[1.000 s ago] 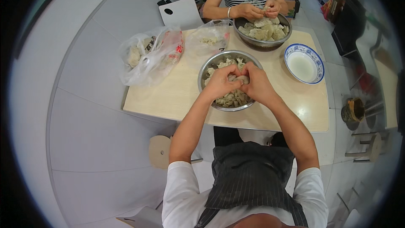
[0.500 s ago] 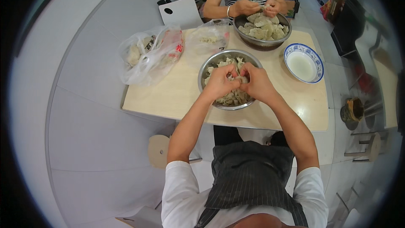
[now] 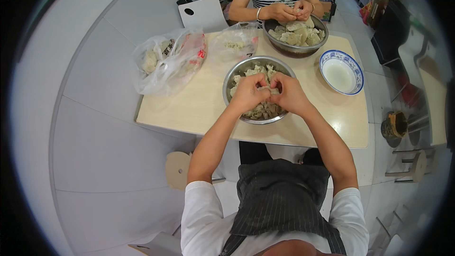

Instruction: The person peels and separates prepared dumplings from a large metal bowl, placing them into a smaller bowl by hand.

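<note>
While your left hand (image 3: 248, 93) and right hand (image 3: 290, 94) barely shift from moment ago, fingertips stay nearly together, pinching pale, partly hidden food piece (image 3: 272, 91) over steel bowl (image 3: 259, 122) of crumpled pieces (image 3: 263, 111). Little change suggests you're still working same piece.

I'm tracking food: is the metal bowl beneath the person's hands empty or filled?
Not empty: pale, lumpy pieces show inside the metal bowl around the left hand and right hand; depth cannot be judged.
</note>
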### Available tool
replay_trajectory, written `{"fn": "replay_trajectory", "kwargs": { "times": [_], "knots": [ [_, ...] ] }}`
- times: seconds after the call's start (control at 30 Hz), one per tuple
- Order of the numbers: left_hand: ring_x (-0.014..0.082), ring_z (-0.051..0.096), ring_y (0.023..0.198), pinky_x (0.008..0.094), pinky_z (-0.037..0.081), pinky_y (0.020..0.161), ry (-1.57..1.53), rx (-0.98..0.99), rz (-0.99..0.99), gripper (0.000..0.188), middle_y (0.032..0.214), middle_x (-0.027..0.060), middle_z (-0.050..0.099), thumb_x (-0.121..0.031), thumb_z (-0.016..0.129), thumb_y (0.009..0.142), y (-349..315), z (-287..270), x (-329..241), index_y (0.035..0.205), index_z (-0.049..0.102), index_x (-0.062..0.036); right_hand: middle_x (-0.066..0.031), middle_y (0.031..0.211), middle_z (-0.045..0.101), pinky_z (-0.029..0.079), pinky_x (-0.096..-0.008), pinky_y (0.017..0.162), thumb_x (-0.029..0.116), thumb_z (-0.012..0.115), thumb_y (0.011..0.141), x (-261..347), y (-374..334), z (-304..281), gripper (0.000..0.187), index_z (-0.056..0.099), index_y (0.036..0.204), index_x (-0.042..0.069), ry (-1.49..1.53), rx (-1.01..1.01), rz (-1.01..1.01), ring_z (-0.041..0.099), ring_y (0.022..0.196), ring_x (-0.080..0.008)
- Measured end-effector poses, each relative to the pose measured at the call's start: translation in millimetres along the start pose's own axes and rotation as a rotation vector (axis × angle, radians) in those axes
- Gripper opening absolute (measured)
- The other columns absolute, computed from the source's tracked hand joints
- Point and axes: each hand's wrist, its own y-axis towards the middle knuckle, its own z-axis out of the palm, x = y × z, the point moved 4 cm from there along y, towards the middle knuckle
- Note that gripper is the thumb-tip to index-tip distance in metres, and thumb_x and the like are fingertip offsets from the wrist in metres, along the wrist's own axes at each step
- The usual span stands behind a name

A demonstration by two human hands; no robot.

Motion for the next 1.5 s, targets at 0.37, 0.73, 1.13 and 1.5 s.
{"fn": "replay_trajectory", "kwargs": {
  "times": [0.37, 0.73, 1.13, 1.5],
  "knots": [
    [0.0105, 0.062, 0.065, 0.0236, 0.049, 0.054, -0.458, -0.124, 0.007, 0.006, 0.086, 0.0062, 0.065, 0.000, 0.057, 0.092, 4.7, -24.7, 4.3, 0.098, 0.059, 0.0001, -0.0082, 0.087, 0.065, 0.047, -0.0306, 0.078, 0.015, 0.077, 0.078, -25.8, 3.2, -6.2, 0.025, 0.062, 0.092, 0.001, 0.234, -0.139, -0.075, 0.060, 0.085, -0.0188],
    [0.0084, 0.057, 0.062, 0.0235, 0.048, 0.057, -0.031, -0.218, 0.126, 0.013, 0.080, 0.0017, 0.062, -0.010, 0.063, 0.093, -3.4, -12.2, -5.1, 0.102, 0.061, -0.0007, -0.0084, 0.084, 0.063, 0.046, -0.0341, 0.071, 0.019, 0.068, 0.089, -13.7, 5.3, -3.3, 0.019, 0.066, 0.097, 0.002, 0.163, 0.167, -0.019, 0.056, 0.075, -0.0206],
    [0.0077, 0.061, 0.070, 0.0219, 0.047, 0.060, -0.356, 0.176, 0.002, 0.019, 0.081, 0.0023, 0.064, -0.002, 0.067, 0.084, -2.3, -4.5, -6.1, 0.101, 0.059, -0.0009, -0.0041, 0.092, 0.057, 0.050, -0.0291, 0.074, -0.002, 0.080, 0.070, -6.2, 5.6, -2.5, 0.041, 0.050, 0.098, 0.005, 0.247, 0.093, -0.103, 0.058, 0.084, -0.0135],
    [0.0068, 0.059, 0.062, 0.0218, 0.045, 0.053, -0.197, -0.185, 0.056, 0.010, 0.074, 0.0029, 0.064, 0.005, 0.058, 0.082, 2.9, -16.2, 1.9, 0.088, 0.064, 0.0010, -0.0062, 0.086, 0.061, 0.052, -0.0256, 0.063, -0.001, 0.064, 0.088, -16.4, -3.7, 6.2, 0.023, 0.053, 0.108, 0.002, 0.713, 0.126, 0.135, 0.061, 0.070, -0.0124]
  ]
}}
